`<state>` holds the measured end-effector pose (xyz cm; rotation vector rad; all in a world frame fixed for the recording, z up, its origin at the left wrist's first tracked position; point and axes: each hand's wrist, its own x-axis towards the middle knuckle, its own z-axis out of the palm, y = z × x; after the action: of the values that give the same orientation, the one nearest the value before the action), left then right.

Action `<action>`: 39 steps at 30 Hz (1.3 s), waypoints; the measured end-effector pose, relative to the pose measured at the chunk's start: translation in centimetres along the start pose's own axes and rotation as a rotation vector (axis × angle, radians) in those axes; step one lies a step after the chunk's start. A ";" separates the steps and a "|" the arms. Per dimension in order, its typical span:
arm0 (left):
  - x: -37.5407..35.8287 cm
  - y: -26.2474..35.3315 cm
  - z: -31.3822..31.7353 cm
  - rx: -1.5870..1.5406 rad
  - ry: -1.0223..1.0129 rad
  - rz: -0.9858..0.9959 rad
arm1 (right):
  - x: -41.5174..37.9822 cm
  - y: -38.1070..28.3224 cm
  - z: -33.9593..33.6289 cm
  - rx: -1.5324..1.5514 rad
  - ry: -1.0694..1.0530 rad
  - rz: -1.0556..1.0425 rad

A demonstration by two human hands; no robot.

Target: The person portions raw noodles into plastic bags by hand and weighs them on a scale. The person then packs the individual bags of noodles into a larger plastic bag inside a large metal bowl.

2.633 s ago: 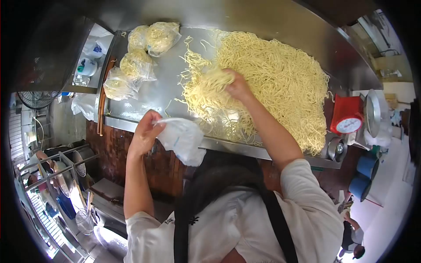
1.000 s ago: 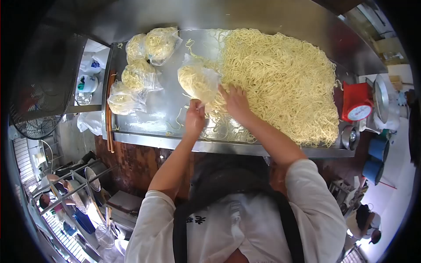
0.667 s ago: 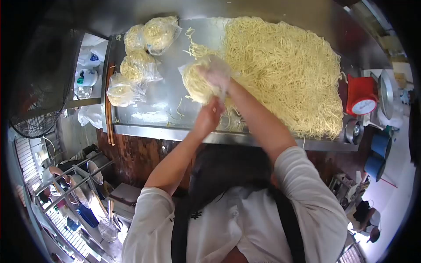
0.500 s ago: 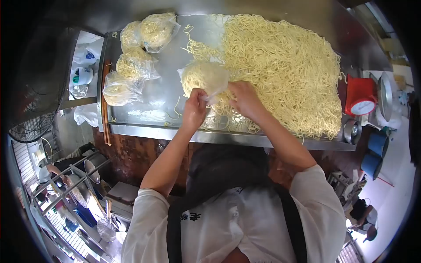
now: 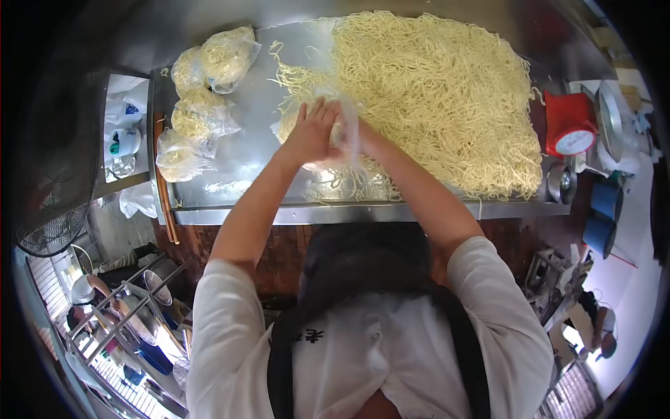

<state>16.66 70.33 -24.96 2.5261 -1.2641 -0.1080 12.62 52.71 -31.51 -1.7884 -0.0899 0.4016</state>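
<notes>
A clear plastic bag of noodles (image 5: 285,126) lies on the metal worktop, mostly covered by my hands. My left hand (image 5: 314,134) rests over it with the fingers stretched out and apart. Close against it, my right hand (image 5: 357,138) is at the bag's right side; loose plastic film and my left hand hide its fingers. Just right of the hands spreads a wide heap of pale yellow noodles (image 5: 433,105). A few loose strands (image 5: 296,77) lie behind the bag.
Several filled noodle bags (image 5: 199,112) sit at the worktop's left end. Long wooden sticks (image 5: 165,188) lie along that edge. On the right stand a red scale (image 5: 569,119) and a metal bowl (image 5: 560,183). Other people are in the background, lower left and lower right.
My left hand has gone from pinching the bag's near edge to lying open over it. My right hand has moved left, closer to the left one. The view has shifted slightly.
</notes>
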 end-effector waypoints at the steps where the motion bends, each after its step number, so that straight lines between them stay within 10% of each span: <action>1: 1.1 -1.0 1.5 0.023 -0.056 -0.006 | -0.9 -1.1 -1.3 -0.198 -0.068 0.101; 3: 2.6 -2.1 2.2 -0.008 -0.199 -0.059 | -3.9 -3.5 -2.3 -0.555 -0.089 0.148; 6: 2.7 -2.4 0.6 -0.188 -0.348 -0.170 | -8.2 -4.0 -1.2 -1.035 0.429 0.007; 9: 1.6 -0.1 -6.8 -0.333 -0.277 -0.162 | -5.8 -4.8 0.6 -1.015 0.581 -0.288; 12: -0.8 1.8 -12.0 -0.413 -0.182 -0.176 | -2.5 -6.2 -0.9 -0.611 0.196 -0.230; 19: -5.1 4.0 -17.9 -0.490 -0.005 -0.351 | 0.1 -3.2 -9.8 -0.503 0.527 0.310; 21: -5.8 3.8 -18.3 -0.510 0.004 -0.375 | -0.7 -6.9 -12.8 0.417 0.662 0.411; 23: -7.2 2.4 -16.7 -0.480 0.107 -0.335 | -0.3 4.5 -20.1 -0.525 0.647 -0.005; 25: -8.3 1.3 -15.9 -0.472 0.189 -0.273 | -2.7 -1.0 -22.8 -0.654 0.979 0.285; 27: -8.8 0.7 -15.6 -0.485 0.248 -0.184 | -4.0 2.5 -31.8 -1.044 0.727 0.458; 29: -9.0 -1.8 -13.3 -0.357 0.258 -0.139 | -5.1 -0.7 -33.9 -0.691 0.610 0.669; 34: -13.2 -2.5 -4.4 -0.132 0.020 -0.479 | -3.4 -7.6 -20.0 -1.236 0.394 0.556; 39: -12.4 7.1 -5.2 -0.309 0.320 -0.727 | -3.8 -6.2 4.1 -1.112 0.022 0.073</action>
<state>4.76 77.44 -18.68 2.4631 -0.1590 -0.0489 8.66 57.11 -25.58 -2.8960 -0.2703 0.4131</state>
